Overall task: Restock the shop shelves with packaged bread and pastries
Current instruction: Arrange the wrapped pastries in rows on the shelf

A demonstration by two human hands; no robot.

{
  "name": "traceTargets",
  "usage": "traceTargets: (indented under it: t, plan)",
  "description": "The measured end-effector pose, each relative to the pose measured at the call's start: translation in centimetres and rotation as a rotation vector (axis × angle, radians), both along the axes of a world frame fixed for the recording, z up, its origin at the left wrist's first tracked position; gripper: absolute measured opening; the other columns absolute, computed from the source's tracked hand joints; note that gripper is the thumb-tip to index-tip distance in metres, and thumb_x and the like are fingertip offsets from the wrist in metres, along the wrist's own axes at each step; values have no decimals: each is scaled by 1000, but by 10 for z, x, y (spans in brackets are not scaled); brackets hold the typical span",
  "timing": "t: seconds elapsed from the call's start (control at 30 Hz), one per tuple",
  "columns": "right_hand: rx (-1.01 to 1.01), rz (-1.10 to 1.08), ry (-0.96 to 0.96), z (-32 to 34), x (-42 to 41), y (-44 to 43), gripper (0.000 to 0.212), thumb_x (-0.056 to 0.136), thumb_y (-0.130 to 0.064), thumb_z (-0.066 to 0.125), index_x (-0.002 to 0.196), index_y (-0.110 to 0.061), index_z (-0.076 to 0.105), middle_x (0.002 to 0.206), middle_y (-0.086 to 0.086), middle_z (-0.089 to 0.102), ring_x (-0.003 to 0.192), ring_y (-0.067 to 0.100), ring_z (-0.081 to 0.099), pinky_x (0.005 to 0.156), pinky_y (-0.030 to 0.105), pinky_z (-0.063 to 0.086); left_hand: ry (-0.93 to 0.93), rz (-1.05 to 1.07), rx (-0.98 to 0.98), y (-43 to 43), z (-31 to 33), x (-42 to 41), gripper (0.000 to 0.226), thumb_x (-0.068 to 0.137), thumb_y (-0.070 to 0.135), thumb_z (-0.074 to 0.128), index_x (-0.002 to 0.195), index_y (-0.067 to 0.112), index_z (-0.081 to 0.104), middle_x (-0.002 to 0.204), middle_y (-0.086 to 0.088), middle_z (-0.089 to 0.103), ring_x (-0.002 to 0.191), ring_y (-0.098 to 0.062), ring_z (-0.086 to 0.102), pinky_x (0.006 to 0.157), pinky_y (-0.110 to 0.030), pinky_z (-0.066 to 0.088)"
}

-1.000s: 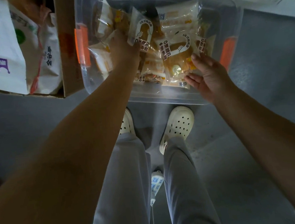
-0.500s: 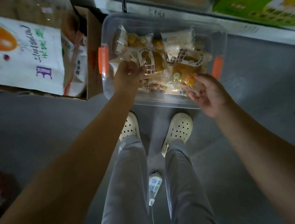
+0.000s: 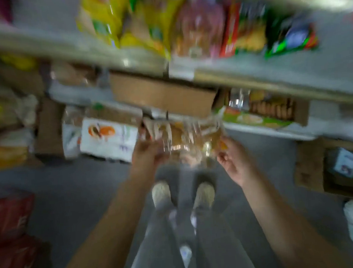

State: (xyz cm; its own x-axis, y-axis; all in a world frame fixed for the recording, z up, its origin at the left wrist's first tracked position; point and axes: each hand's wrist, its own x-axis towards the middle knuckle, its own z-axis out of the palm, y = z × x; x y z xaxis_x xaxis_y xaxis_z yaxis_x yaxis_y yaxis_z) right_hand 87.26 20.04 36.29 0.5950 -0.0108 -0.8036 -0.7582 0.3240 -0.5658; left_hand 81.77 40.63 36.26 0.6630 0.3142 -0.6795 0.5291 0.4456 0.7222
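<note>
Two hands meet at the clear-wrapped bread packets (image 3: pixel 182 137) low before the bottom shelf (image 3: pixel 272 129), left hand (image 3: pixel 145 157) and right hand (image 3: pixel 235 163) bracketing the bunch, I judge, to carry several together, though blur stops me telling whether either actually pinches.

The bread packets (image 3: pixel 182 137) are held between the left hand (image 3: pixel 145 155) and the right hand (image 3: pixel 235 163), above the shoes (image 3: pixel 161 195) on the floor (image 3: pixel 81 194). Behind them a cardboard box (image 3: pixel 162 94) sits under a shelf (image 3: pixel 293 69) carrying bags (image 3: pixel 152 21). A second box (image 3: pixel 309 165) stands on the floor at far right.
</note>
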Motion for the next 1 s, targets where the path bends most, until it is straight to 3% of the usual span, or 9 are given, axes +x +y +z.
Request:
traceTargets:
  t: [0.1,0.23,0.27,0.33,0.4,0.53,0.63,0.77,1.0]
  plan:
    - [71,75,-154,74,-6,2,7,93,-22,63,100,-20,62,89,1,68,71,13,62,66,23,51,-83,134,-100,-2,73,-17,16,97,10,56,112,13,50,108,-22,64,82,-25,68,67,-34,54]
    - [95,154,-313,162,1,6,72,44,-57,90,101,-23,61,74,-10,70,66,4,64,61,19,52,-323,197,-239,-1,156,-17,27,97,5,53,122,14,51,94,-13,74,79,-22,73,62,-29,58]
    - [147,126,-335,180,6,8,68,51,-51,89,105,-20,62,75,-9,71,66,5,64,61,20,51,-375,189,-248,-2,175,-14,22,96,2,50,113,15,54,87,-10,74,72,-19,72,60,-28,58]
    - [259,61,-377,213,16,10,29,82,-31,72,106,-18,63,75,-5,72,68,9,64,61,23,49,-486,148,-271,-2,209,-9,20,91,1,51,101,18,57,89,-10,73,71,-19,72,67,-29,60]
    - [314,53,-428,243,26,8,8,90,-24,61,98,-22,62,65,-7,69,66,9,64,70,25,45,-585,109,-265,-2,238,-4,31,85,5,55,113,17,59,103,-13,71,81,-23,73,77,-30,60]
    - [384,124,-530,297,42,6,33,75,-33,66,105,-20,64,81,0,74,77,13,71,81,32,49,-718,62,-228,-11,286,1,56,84,3,50,140,10,46,112,-14,70,91,-27,72,81,-31,59]
    - [412,159,-568,327,52,6,29,79,-34,65,102,-16,63,78,2,71,70,16,69,75,34,51,-828,37,-251,-15,312,2,59,85,-2,49,143,9,42,107,-17,71,92,-27,72,86,-34,58]
    - [415,188,-607,357,63,15,28,87,-34,65,108,-17,66,87,4,72,68,17,69,63,33,56,-918,41,-280,-8,335,7,58,84,0,55,141,10,45,138,-20,57,121,-37,59,91,-38,57]
    - [353,269,-707,406,75,63,29,96,-45,55,115,-24,64,94,-2,76,83,15,70,57,26,57,-890,72,-262,31,366,9,51,86,19,57,135,8,49,129,-18,64,91,-27,71,83,-33,58]
